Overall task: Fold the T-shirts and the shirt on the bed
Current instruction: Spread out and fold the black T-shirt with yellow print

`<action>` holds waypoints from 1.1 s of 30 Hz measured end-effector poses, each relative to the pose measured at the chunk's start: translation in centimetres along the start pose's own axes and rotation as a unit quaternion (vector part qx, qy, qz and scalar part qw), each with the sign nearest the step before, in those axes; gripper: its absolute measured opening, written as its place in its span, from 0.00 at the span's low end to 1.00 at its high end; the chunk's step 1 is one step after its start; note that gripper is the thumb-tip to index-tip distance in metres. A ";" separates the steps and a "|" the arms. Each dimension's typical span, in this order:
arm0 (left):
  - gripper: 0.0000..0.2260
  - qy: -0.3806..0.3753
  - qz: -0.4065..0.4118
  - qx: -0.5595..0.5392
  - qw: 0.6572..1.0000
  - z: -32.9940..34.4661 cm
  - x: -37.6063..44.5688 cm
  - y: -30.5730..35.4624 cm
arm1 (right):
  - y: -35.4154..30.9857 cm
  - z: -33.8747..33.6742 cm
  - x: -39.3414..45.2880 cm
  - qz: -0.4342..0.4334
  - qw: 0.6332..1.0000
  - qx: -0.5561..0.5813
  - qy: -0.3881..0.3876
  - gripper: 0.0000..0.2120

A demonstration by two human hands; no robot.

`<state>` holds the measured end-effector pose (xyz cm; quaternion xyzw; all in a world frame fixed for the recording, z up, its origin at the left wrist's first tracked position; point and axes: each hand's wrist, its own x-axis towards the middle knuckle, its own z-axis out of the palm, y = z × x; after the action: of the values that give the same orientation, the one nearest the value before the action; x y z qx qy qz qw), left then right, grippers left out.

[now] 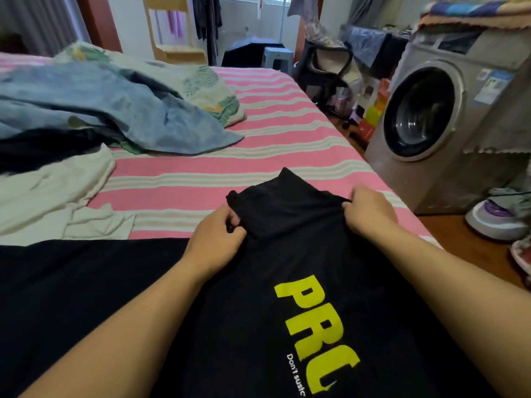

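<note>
A black T-shirt [287, 268] with yellow lettering lies spread over the near part of the pink striped bed [230, 156]. Its far end is bunched and lifted slightly off the sheet. My left hand [217, 239] grips the left side of that bunched end, fingers curled into the cloth. My right hand [367, 209] pinches the right side of the same end. A cream T-shirt [54, 193] lies crumpled at the left. Behind it sits a light blue shirt [109, 107] on top of a dark garment [43, 150].
A leaf-patterned quilt [212, 93] is heaped at the back of the bed. A washing machine [442, 116] stands close to the bed's right edge. Shoes [494, 216] lie on the floor at right. A chair [327, 73] and clutter stand beyond the bed.
</note>
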<state>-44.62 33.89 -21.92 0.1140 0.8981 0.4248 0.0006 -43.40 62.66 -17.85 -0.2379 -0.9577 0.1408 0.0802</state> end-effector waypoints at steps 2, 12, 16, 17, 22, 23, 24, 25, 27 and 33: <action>0.06 0.015 0.005 0.056 0.998 0.4 0.4 -0.1 | 1.0 -0.3 0.0 0.012 0.998 -0.067 -0.002 0.08; 0.08 0.102 -0.011 0.104 0.989 1.8 0.3 -0.8 | -5.9 1.4 5.3 -0.188 0.979 -0.050 -0.054 0.20; 0.09 0.115 0.003 0.095 0.989 1.9 0.5 -1.3 | -8.8 3.7 8.8 -0.260 0.950 -0.096 -0.143 0.25; 0.08 0.119 0.001 0.089 0.989 1.9 0.5 -1.3 | -9.0 4.0 9.8 -0.259 0.949 -0.105 -0.144 0.24; 0.10 0.108 0.004 0.082 0.991 1.9 0.4 -1.2 | -9.3 3.1 12.7 -0.278 0.950 -0.088 -0.112 0.03; 0.10 0.109 0.009 0.088 0.990 1.9 0.3 -1.1 | -9.3 2.8 13.1 -0.270 0.955 -0.081 -0.088 0.01; 0.10 0.111 0.012 0.095 0.989 1.9 0.3 -1.1 | -9.1 2.4 13.3 -0.249 0.964 -0.079 -0.053 0.02; 0.10 0.116 0.011 0.102 0.988 2.0 0.4 -1.1 | -8.9 2.2 13.6 -0.221 0.972 -0.079 -0.018 0.03; 0.11 0.132 0.002 0.114 0.985 2.3 0.6 -1.4 | -8.3 2.2 13.7 -0.166 0.981 -0.093 0.025 0.03; 0.11 0.160 -0.036 0.136 0.977 2.8 0.7 -1.6 | -8.1 3.3 13.0 -0.121 0.987 -0.104 -0.017 0.10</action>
<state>-45.34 35.18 -24.86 0.0108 0.9395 0.3109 -0.1434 -59.00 61.24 -17.40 -0.1249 -0.9901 0.0334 0.0548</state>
